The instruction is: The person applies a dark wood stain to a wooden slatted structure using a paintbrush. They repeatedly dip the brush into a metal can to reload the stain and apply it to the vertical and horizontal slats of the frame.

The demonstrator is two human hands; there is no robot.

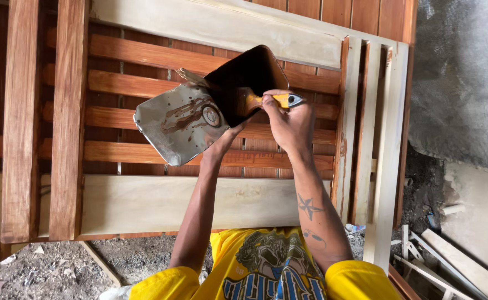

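The right hand (pixel 289 123) is clenched on a yellow-handled brush (pixel 266 100), bristles dipped in dark stain. The left hand (pixel 225 136), mostly hidden, grips 1 tilted metal can (pixel 199 111) from beneath, pooling stain, above the slatted wooden frame (pixel 144 150).

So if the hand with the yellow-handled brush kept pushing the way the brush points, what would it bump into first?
The right hand aims its yellow-handled paintbrush into the cut-open metal can of dark brown stain. The bristles look already dipped in the liquid, so it would probably meet the can's inner wall or bottom first.
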